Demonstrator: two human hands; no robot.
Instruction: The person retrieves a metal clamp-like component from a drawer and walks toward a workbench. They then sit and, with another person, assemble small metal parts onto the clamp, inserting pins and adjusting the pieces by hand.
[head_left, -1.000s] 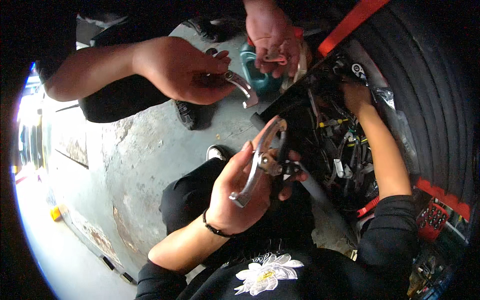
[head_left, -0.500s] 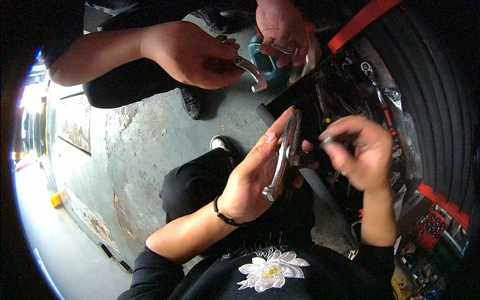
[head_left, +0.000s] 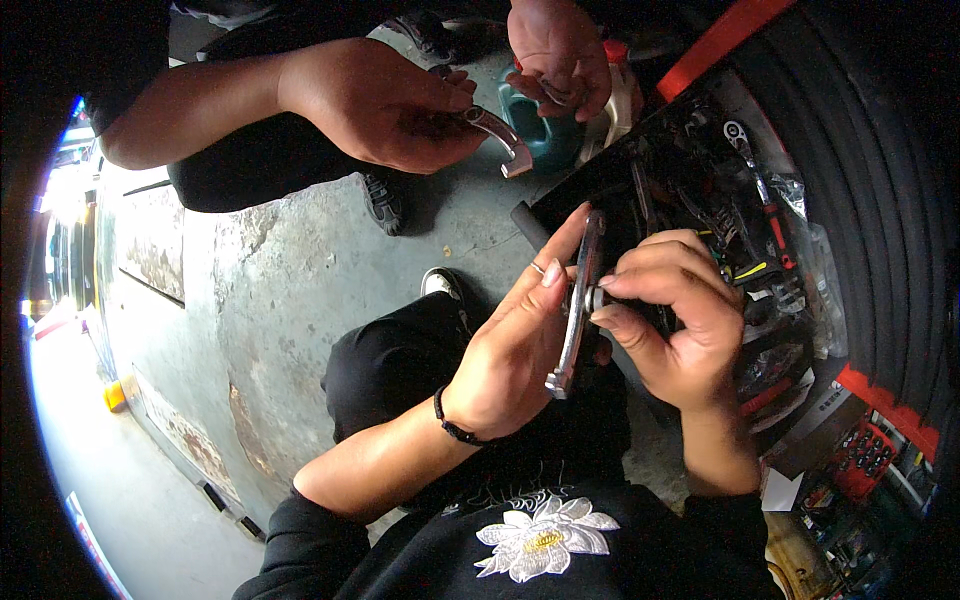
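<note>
My left hand (head_left: 512,345) grips a long, shiny metal puller jaw (head_left: 570,345) with a hooked lower end, its thumb and index finger along one side. At the jaw's middle, my right hand (head_left: 685,330) pinches a small round metal piece, perhaps a nut (head_left: 598,298), between thumb and index finger. It sits against the jaw; whether it is threaded on cannot be told. Across from me, another person's hand (head_left: 375,105) holds a similar hooked jaw (head_left: 507,145). That person's other hand (head_left: 562,65) is palm up with a small metal piece on the fingers.
A dark tray (head_left: 570,190) of loose tools lies to the right, with a red-handled ratchet (head_left: 757,180) along its far side. A green jug (head_left: 540,130) stands beyond it. At lower right is a red socket case (head_left: 862,460). Black ribbed material (head_left: 880,230) edges the right.
My right hand has moved left from above the tray and brought the small round piece against the jaw. The jaw in my left hand has shifted slightly right. The other person's palm has tilted slightly.
</note>
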